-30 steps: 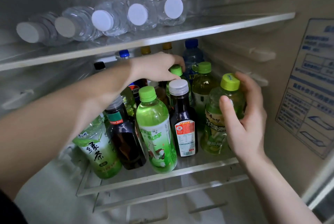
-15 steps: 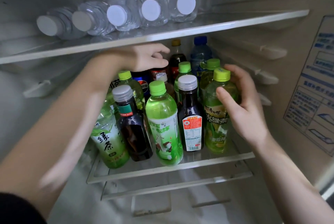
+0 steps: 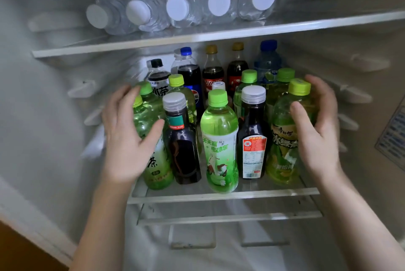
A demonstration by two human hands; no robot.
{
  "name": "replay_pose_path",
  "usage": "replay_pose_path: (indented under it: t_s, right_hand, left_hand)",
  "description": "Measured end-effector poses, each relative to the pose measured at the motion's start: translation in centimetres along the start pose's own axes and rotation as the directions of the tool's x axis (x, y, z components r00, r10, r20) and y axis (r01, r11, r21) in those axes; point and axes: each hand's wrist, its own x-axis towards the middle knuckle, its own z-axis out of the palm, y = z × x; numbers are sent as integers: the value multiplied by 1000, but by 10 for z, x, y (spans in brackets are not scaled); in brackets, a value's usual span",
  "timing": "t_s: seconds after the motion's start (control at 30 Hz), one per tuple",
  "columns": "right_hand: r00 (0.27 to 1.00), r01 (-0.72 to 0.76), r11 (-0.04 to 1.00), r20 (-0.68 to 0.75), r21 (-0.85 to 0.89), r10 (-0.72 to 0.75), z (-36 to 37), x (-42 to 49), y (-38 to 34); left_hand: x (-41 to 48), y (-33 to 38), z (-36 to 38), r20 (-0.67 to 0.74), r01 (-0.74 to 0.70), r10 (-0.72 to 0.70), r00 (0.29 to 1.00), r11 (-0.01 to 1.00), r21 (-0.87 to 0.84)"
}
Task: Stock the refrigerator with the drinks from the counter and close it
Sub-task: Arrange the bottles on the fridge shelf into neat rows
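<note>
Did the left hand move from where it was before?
Yes. The left hand came out from the back row toward the shelf edge and now touches the front-left green tea bottle.

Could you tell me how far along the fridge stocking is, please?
Done: water bottles lie on the top shelf; upright drinks crowd the lower shelf. In hand: the left hand touches the left tea bottle, the right hand holds the right tea bottle. Left: closing the fridge; counter unseen.
</note>
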Motion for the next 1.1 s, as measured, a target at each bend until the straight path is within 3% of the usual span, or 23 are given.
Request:
replay_pose_path:
  t_s: [0.13, 0.27, 0.4, 0.5, 0.63, 0.73, 0.83, 0.93, 1.0, 1.1]
  right_hand:
    - [999, 27, 998, -36, -57, -29, 5, -2, 3]
    - [1000, 10, 997, -14, -72, -11, 2, -1, 2]
    - [999, -40, 998, 32, -46, 41, -6, 0, -7]
    - [998, -61, 992, -39, -113, 56, -8, -5, -19]
    - [962, 124, 955, -202, -269, -182, -7, -8, -45]
    - [944, 245, 938, -160, -247, -289, 0, -7, -68]
    - [989, 144, 984, 30, -108, -142, 7, -8, -96]
    - [953, -55, 997, 300, 49, 37, 12, -14, -122]
    - [924, -72, 997, 375, -5, 69, 11, -21, -133]
    - [925, 45, 978, 379, -204, 37, -1, -31, -140]
  left_hand:
    - [-25, -11, 16, 13, 169, -170, 985, 966, -198]
    - [-48, -19, 23, 113, 424, -416, 902, 810, -404]
    - [-58, -18, 29, 90, 412, -425, 901, 770, -487]
    - [-62, -15, 23, 20, 368, -424, 906, 762, -533]
    - [-60, -3, 3, -7, 244, -305, 952, 773, -585]
    - [-47, 9, -12, 40, 152, -160, 986, 783, -603]
    - [-38, 22, -22, 187, 137, -37, 982, 818, -559]
    - [-33, 41, -26, 335, 56, 140, 932, 856, -514]
    - [-33, 52, -24, 396, -59, 268, 878, 882, -467]
    - [-36, 65, -20, 422, -229, 404, 812, 885, -406]
